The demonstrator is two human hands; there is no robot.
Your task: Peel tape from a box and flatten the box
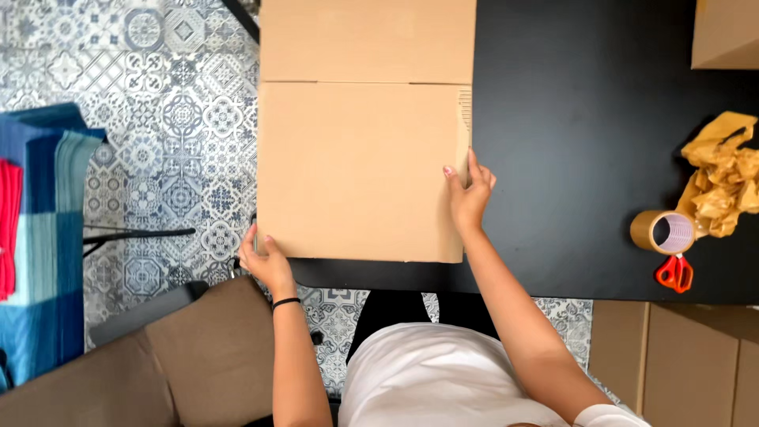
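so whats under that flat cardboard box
The flat cardboard box lies partly on the black table, its left part overhanging the patterned tile floor. The left hand and right hand grip its edges. Anything beneath it is covered.

Tape roll [662, 232], red scissors [674, 273], crumpled brown paper [723, 174] on blk table [585, 119].
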